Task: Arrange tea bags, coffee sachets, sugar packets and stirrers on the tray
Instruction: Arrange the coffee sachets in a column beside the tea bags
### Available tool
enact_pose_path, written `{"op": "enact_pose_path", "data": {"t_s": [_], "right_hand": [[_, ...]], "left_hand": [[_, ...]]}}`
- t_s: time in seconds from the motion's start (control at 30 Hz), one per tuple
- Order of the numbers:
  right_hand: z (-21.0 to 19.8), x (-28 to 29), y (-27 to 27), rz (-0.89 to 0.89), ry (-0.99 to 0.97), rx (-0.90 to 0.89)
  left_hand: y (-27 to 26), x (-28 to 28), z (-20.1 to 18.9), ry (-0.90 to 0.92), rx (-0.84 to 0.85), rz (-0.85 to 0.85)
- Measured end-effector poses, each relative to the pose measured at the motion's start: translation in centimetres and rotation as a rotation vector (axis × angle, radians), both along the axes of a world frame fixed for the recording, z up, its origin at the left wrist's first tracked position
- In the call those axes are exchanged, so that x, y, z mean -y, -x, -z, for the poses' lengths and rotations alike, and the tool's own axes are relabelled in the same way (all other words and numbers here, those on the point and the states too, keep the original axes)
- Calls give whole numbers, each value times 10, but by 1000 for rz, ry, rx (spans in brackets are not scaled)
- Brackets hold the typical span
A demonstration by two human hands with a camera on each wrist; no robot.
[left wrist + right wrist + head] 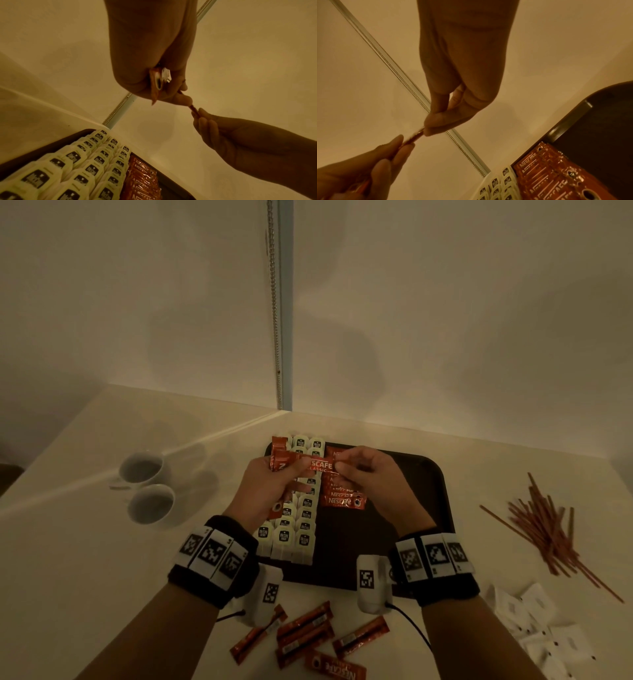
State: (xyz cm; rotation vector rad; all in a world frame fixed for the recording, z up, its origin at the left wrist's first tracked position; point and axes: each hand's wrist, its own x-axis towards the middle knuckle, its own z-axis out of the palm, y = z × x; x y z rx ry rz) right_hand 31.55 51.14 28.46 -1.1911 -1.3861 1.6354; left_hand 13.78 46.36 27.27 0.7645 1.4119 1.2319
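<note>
Above the dark tray, my left hand grips a bundle of red coffee sachets. My right hand pinches the end of the top sachet of that bundle. In the wrist views the sachet shows edge-on between the two hands. On the tray, rows of white tea bags fill the left side, and a stack of red coffee sachets lies beside them. Brown stirrers and white sugar packets lie on the table to the right.
Several loose coffee sachets lie on the table near its front edge. Two white cups stand left of the tray. A wall corner with a beaded cord rises behind the tray. The tray's right half is bare.
</note>
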Motion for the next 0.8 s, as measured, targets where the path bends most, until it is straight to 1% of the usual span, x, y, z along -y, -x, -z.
{"op": "enact_pose_path", "data": {"t_s": [0.07, 0.13, 0.2, 0.33, 0.47, 0.53, 0.6, 0.7, 0.8], "right_hand": [[1, 1, -3, -78, -51, 87], [7, -2, -7, -140, -153, 258], [21, -9, -15, -126, -211, 378], [59, -19, -36, -52, -169, 548], [101, -16, -51, -97, -119, 741], [117, -14, -51, -107, -47, 766], [126, -13, -48, -77, -10, 761], [134, -15, -42, 8, -55, 758], [137, -18, -37, 85, -83, 745]], "left_hand": [[2, 1, 2, 3, -21, 13], [4, 2, 4, 7, -45, 28], [5, 4, 7, 38, -43, 16], [16, 4, 18, 129, 37, -81], [22, 4, 23, 193, 117, -103], [23, 5, 24, 191, 129, -86], [22, 6, 24, 195, 151, -81], [20, 7, 23, 215, 223, -96], [20, 7, 24, 240, 255, -141]]}}
